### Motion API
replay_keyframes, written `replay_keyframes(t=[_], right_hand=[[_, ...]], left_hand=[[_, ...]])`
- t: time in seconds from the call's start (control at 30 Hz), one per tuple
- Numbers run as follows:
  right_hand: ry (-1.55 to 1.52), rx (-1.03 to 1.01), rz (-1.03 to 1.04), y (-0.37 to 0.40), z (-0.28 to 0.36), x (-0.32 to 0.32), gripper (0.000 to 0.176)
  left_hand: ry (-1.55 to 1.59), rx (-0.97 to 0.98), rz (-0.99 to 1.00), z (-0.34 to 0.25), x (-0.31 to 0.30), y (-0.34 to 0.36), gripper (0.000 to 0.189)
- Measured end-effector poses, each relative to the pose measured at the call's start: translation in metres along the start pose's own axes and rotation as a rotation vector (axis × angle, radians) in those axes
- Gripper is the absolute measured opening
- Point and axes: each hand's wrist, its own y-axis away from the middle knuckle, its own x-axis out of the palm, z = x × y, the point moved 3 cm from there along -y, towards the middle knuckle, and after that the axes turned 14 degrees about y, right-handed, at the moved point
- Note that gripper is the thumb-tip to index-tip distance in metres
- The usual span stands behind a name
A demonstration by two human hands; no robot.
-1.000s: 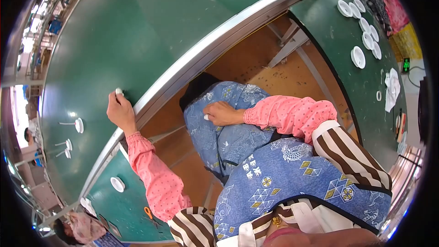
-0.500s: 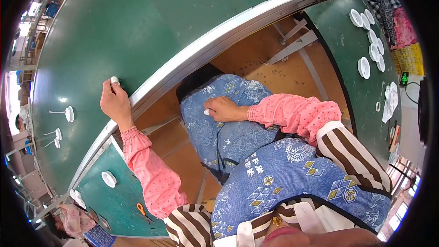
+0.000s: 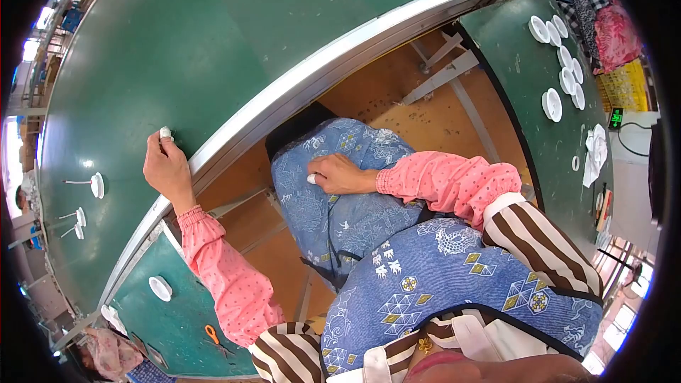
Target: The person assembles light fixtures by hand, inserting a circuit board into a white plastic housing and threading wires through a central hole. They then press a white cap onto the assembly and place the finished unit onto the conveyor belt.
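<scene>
My left hand (image 3: 168, 169) rests at the near edge of the green work surface (image 3: 234, 71), by its metal rim. Its fingers are bent and closed, with a white cover on the thumb tip, and nothing shows in them. My right hand (image 3: 342, 174) lies on the blue patterned apron (image 3: 418, 269) over my lap. Those fingers are curled in, and a white cover shows at the thumb; the palm is hidden. Pink dotted sleeves cover both forearms. White round parts with thin stems (image 3: 97, 186) stand on the green surface left of my left hand.
Several white round cups (image 3: 552, 104) sit on the right side table, near a crumpled white cloth (image 3: 594, 154) and a small white ring (image 3: 575, 164). On the lower left table are a white dish (image 3: 160, 288) and orange-handled scissors (image 3: 211, 333). Another person (image 3: 113, 354) is at lower left.
The whole view has shifted slightly, so most things appear a little further left. Both hands stay in nearly the same places, closed as before.
</scene>
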Motion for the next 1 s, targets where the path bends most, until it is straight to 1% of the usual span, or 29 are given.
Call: replay_keyframes(t=[0.1, 0.2, 0.3, 0.47, 0.57, 0.67, 0.77, 0.87, 0.93, 0.97, 1.0], right_hand=[[0.007, 0.013, -0.021, 0.001, -0.004, 0.004, 0.017], [-0.005, 0.052, 0.024, 0.002, -0.003, 0.003, 0.016], [-0.007, 0.068, 0.043, 0.001, -0.001, 0.002, 0.015], [-0.012, 0.119, 0.118, -0.001, -0.004, 0.008, 0.014], [-0.02, 0.145, 0.141, -0.001, -0.004, 0.012, 0.014], [-0.029, 0.102, 0.112, -0.002, 0.007, 0.004, 0.014], [-0.066, -0.09, 0.057, -0.005, 0.04, -0.024, 0.011], [-0.074, -0.339, -0.141, -0.018, 0.091, -0.085, 0.014], [-0.026, -0.51, -0.398, -0.044, 0.113, -0.141, 0.025], [0.025, -0.552, -0.522, -0.059, 0.113, -0.16, 0.031], [0.021, -0.507, -0.673, -0.073, 0.116, -0.183, 0.03]], left_hand=[[0.014, 0.0, 0.002, -0.006, -0.003, 0.0, 0.012], [0.023, -0.017, 0.001, -0.01, -0.006, 0.0, 0.011], [0.059, -0.018, -0.012, -0.01, -0.009, 0.0, 0.015], [0.088, -0.009, -0.052, -0.018, -0.011, 0.001, 0.015], [0.095, -0.093, -0.034, -0.021, -0.014, -0.001, 0.014], [0.095, -0.145, -0.021, -0.023, -0.016, 0.0, 0.013], [0.108, -0.159, -0.019, -0.023, -0.015, -0.001, 0.013], [0.101, -0.144, -0.011, -0.022, -0.015, 0.0, 0.015], [0.101, -0.129, -0.008, -0.021, -0.016, 0.0, 0.016], [0.104, -0.123, -0.005, -0.02, -0.016, 0.0, 0.016], [0.106, -0.115, -0.004, -0.019, -0.015, 0.0, 0.016]])
